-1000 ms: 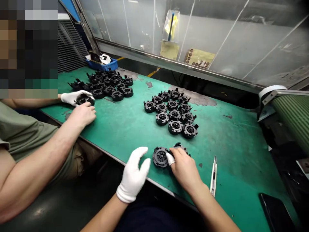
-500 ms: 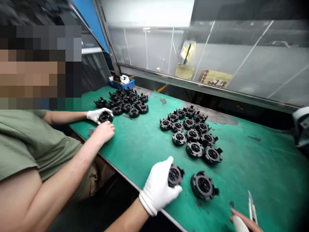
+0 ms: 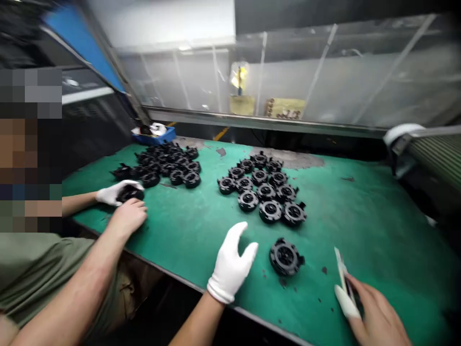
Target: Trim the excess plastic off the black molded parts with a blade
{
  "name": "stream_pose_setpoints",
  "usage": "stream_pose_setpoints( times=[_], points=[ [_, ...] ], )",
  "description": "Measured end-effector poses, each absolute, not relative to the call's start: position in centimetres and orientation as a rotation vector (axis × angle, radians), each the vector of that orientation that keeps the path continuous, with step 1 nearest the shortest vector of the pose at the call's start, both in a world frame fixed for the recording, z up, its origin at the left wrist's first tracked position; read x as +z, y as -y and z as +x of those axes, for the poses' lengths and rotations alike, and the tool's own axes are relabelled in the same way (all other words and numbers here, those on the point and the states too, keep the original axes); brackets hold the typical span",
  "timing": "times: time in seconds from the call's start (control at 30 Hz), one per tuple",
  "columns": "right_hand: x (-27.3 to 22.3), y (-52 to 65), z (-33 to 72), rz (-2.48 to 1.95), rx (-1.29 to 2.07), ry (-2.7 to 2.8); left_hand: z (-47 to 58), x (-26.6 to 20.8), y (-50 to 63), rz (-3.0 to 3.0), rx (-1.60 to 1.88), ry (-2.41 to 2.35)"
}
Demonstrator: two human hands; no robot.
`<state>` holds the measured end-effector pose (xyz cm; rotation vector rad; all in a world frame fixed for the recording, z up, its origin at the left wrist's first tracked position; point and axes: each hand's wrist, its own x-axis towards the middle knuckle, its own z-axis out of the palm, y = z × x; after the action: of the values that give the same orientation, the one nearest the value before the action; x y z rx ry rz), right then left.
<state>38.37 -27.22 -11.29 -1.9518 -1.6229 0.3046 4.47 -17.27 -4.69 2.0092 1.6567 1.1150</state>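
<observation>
My left hand (image 3: pixel 232 264), in a white glove, hovers over the near edge of the table with thumb and fingers spread and nothing between them. To its right a round black part (image 3: pixel 286 257) with a grey ring and side tabs lies on the green surface. My right hand (image 3: pixel 374 307), at the lower right, has a pale cover on its thumb and grips a utility knife (image 3: pixel 340 264), its blade pointing up and away. Fingers hide most of the knife's handle. Beyond the single part stand several like parts (image 3: pixel 265 191) in close rows.
A co-worker's hands (image 3: pixel 126 211), one gloved, hold a black part at the left. Another heap of black parts (image 3: pixel 167 161) lies beyond them, near a blue bin (image 3: pixel 154 138). A metal rail (image 3: pixel 223 117) runs along the back; a ridged green structure (image 3: pixel 435 149) stands at right.
My left hand has let go of the round black part it held; where that part went does not show. My right hand has come further into view with the knife. The view has shifted right.
</observation>
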Motion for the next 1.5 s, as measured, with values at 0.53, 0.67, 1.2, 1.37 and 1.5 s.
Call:
stream_pose_setpoints(
  times=[0.53, 0.67, 1.2, 1.37, 1.5],
  points=[
    [-4.8, 28.5, 36.9, -1.931, 0.577, 1.828, 9.3, -4.9, 17.2, 2.187, 0.702, -1.240],
    [-1.4, 27.6, 35.5, -1.717, 0.748, 2.062, 7.6, -5.4, 18.6, 2.243, 0.710, -1.245],
    [-0.4, 21.8, 38.6, -2.032, 0.285, 2.210, 7.0, -4.5, 18.2, 2.232, 0.519, -1.183],
    [-0.8, 22.9, 37.2, -1.822, 0.492, 2.217, 2.3, -1.6, 15.1, 2.324, 0.343, -1.027],
    [-1.7, 23.4, 36.8, -1.804, 0.532, 2.194, -0.3, -0.6, 14.8, 2.057, 0.747, -1.580]
  ],
)
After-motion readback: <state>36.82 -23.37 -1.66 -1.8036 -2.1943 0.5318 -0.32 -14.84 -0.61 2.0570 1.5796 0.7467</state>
